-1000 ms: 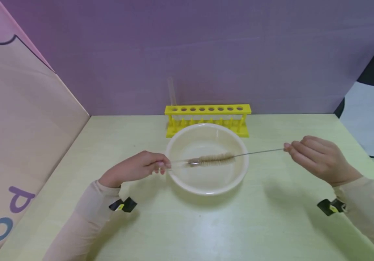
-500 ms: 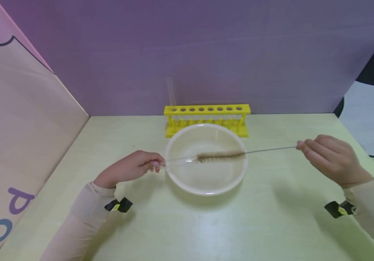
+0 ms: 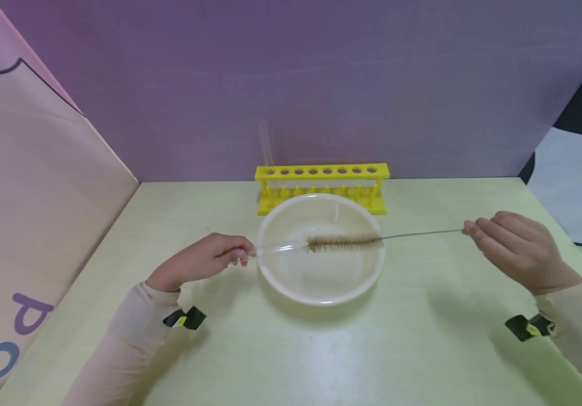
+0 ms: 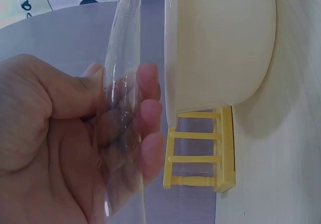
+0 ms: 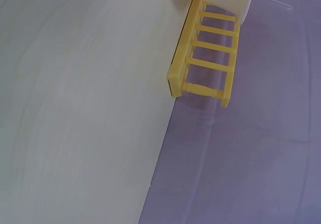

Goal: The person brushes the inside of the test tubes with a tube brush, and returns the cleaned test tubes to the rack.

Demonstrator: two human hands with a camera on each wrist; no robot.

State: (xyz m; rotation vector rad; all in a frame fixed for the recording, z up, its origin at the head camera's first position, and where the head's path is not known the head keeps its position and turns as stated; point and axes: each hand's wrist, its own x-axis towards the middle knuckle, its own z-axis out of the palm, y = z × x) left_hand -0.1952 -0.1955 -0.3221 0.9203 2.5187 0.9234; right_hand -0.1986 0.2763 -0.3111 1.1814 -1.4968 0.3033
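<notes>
My left hand (image 3: pixel 207 257) grips a clear glass test tube (image 4: pixel 123 58) between thumb and curled fingers; its mouth points right, over the basin. In my right hand (image 3: pixel 516 248) the thin wire handle of a test tube brush (image 3: pixel 343 242) is pinched at its far end. The brush lies level above the basin, its tan bristles at the tube's mouth. Whether the bristle tip is still just inside the mouth I cannot tell. A cream plastic basin (image 3: pixel 323 295) stands on the table below both. The right wrist view shows neither the right hand nor the brush.
Right behind the basin stands a yellow test tube rack (image 3: pixel 323 172), with one clear test tube (image 3: pixel 266 142) upright in its leftmost hole. A purple backdrop (image 3: pixel 321 84) rises at the table's (image 3: pixel 311 361) rear edge. A printed panel (image 3: pixel 32 169) borders the left side.
My right hand has moved right, drawing the bristles out of the tube to its mouth. The left hand and tube have shifted slightly left. Over the last half second both hands barely move.
</notes>
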